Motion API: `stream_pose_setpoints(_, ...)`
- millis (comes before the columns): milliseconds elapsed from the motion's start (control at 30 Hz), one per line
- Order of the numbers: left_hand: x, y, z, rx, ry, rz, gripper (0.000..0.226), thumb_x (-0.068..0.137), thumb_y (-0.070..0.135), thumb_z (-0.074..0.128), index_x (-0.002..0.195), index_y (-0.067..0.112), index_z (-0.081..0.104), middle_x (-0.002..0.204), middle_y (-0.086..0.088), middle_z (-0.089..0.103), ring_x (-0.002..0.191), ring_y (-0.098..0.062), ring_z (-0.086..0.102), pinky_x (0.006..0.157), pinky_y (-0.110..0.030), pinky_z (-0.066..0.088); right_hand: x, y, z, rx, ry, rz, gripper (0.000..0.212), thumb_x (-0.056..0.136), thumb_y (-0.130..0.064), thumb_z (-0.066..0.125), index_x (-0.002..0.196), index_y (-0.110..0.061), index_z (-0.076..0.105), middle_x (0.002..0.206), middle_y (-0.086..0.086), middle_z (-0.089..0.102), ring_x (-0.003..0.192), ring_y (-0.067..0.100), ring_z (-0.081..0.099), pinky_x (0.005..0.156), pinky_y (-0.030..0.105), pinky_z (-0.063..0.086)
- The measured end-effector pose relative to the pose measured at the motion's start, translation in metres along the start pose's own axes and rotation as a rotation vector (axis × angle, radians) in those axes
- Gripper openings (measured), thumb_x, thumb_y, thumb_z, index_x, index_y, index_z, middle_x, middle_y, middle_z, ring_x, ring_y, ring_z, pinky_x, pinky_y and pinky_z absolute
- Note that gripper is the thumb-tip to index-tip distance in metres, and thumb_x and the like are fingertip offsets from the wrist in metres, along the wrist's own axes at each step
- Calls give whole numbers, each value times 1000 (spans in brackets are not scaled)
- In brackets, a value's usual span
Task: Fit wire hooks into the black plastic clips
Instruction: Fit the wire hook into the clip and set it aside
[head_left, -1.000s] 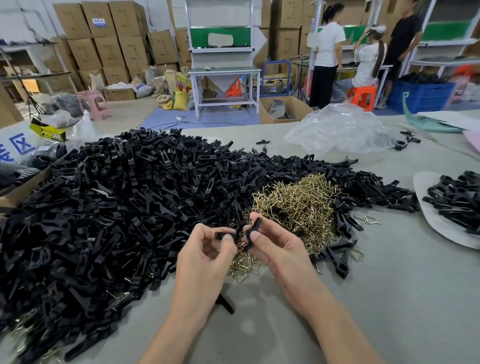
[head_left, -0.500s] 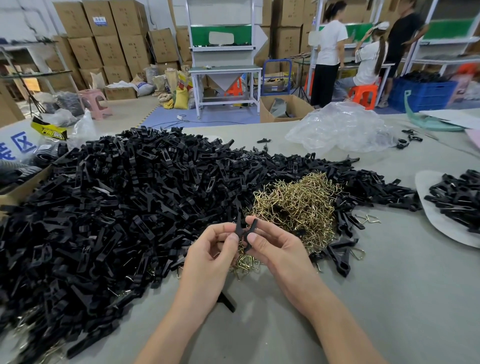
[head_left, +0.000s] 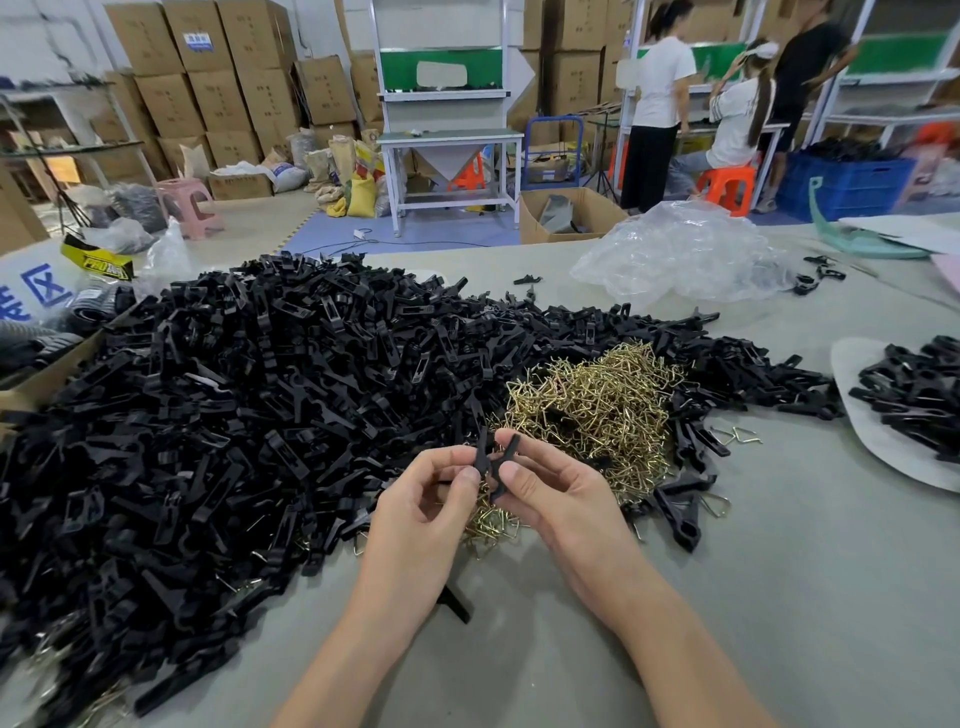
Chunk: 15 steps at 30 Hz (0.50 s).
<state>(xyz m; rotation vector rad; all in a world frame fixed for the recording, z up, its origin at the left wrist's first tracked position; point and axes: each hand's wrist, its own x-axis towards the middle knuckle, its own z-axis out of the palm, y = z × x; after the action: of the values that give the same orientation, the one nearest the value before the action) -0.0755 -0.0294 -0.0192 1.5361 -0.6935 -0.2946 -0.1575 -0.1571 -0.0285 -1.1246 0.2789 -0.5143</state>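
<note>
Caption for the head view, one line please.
Left hand and right hand pinch black clip pieces over the table, beside a heap of clips and gold wire hooks.

Bright, even indoor light; soft shadows under the hands (head_left: 498, 499). Wide-angle bending at the frame's edges; background people (head_left: 727, 114) slightly blurred.

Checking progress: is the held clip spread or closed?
Spread: the clip forks into two black arms above the left hand and right hand.
</note>
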Motion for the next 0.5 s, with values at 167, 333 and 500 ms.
stream_pose_setpoints(167, 0, -1, 1, -33, 19, -16, 15, 96, 15, 63, 102, 27, 70, 83, 4, 71, 72, -7, 64, 66, -13, 49, 0, -1, 1, 32, -10, 10, 37, 81, -22, 76, 118, -25, 75, 117, 9, 74, 113, 23, 70, 90, 28, 56)
stream_pose_setpoints(333, -1, 0, 4, -21, 34, 4, 16, 96, 14, 64, 102, 27, 70, 87, 6, 72, 75, -5, 66, 68, -12, 49, 0, -1, 1, 58, -2, 22, 36, 80, -20, 76, 115, -23, 76, 114, 12, 75, 110, 24, 71, 90, 28, 56)
stream_pose_setpoints(500, -2, -2, 4, -15, 14, 15, 17, 96, 13, 64, 102, 27, 70, 89, 6, 72, 77, -8, 66, 69, -12, 49, 1, 0, 1, 55, -1, 20, 37, 79, -20, 76, 116, -19, 75, 117, 15, 73, 115, 29, 68, 93, 32, 57)
